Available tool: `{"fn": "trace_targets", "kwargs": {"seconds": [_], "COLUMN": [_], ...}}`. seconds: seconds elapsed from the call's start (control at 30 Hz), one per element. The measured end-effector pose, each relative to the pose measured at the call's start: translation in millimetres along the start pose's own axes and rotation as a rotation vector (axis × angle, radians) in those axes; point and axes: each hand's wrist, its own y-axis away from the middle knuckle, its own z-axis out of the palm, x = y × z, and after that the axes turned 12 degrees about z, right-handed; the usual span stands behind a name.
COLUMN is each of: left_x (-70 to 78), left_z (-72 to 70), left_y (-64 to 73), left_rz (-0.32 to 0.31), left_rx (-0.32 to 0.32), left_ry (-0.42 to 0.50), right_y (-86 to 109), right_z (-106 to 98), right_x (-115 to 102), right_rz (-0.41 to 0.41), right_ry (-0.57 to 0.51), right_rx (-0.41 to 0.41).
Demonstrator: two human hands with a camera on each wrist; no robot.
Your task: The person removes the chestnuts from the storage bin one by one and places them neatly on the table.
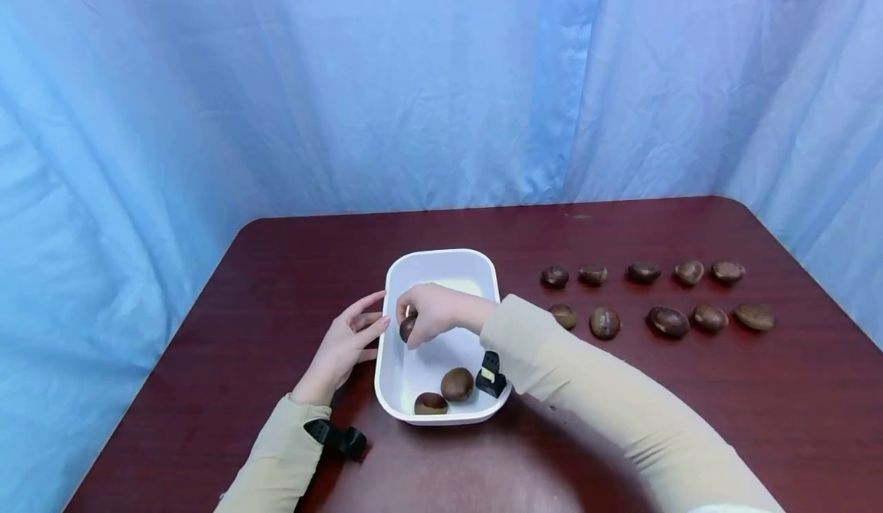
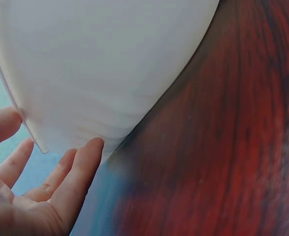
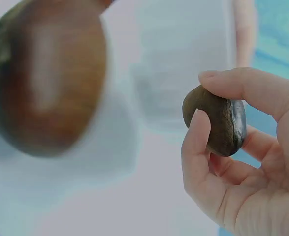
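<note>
A white rectangular container stands on the dark red table. Inside it, my right hand pinches a brown chestnut between thumb and fingers, above the container's floor. Two more chestnuts lie at the container's near end: a rounded one and one by the near wall. In the right wrist view one chestnut looms large and blurred at the left. My left hand touches the container's left side, thumb and fingers spread and mostly straight against the rim and outer wall.
To the right of the container, several chestnuts lie in two rough rows, among them a far one and a near one. Blue curtains hang behind the table.
</note>
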Motion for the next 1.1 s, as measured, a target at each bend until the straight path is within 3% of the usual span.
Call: {"fn": "trace_targets", "kwargs": {"seconds": [0.2,0.37,0.6,0.87,1.1], "left_x": [-0.4,-2.6,-3.1,-2.8,-2.9], "left_z": [-0.3,0.1,0.1,-0.3,-0.9], "left_y": [-0.7,-2.1,-1.6,-1.9,-2.5], "left_rz": [-0.003,-0.008,-0.006,-0.004,-0.009], "left_rx": [0.002,0.005,0.001,0.002,0.002], "left_ry": [0.001,0.022,0.040,0.044,0.036], "right_y": [22.0,40.4,58.7,75.0,101.9], "right_z": [-25,-33,-26,-26,-32], "right_x": [-3,9,45,89,130], "right_rz": [-0.056,-0.103,-0.118,-0.078,-0.009], "right_ry": [-0.064,-0.088,-0.134,-0.288,-0.324], "right_rx": [-0.004,0.026,0.067,0.072,0.090]}}
